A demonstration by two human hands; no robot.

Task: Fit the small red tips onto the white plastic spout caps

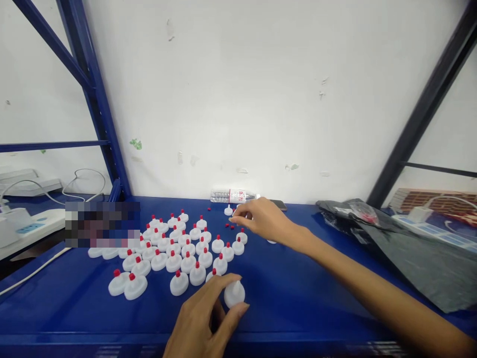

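My left hand (208, 313) is at the front edge of the table, thumb and fingers around a white nozzle cap (234, 295) with a bare pointed spout and no red tip. Farther back, my right hand (257, 216) reaches over the table with fingertips pinched together; what they hold, if anything, is too small to make out. Just below those fingers lie a few tiny red tips (229, 227). Beyond them stands another white nozzle cap (228, 210). To the left, many white nozzle caps with red tips (173, 261) stand upright in a loose group.
A clear plastic bottle (223, 196) lies along the wall, with a dark phone (278, 204) beside it. At the right are a black plastic bag (410, 263) and a power strip (439, 231). Another power strip (33, 226) with cables sits at the left, near a blue rack post (100, 109).
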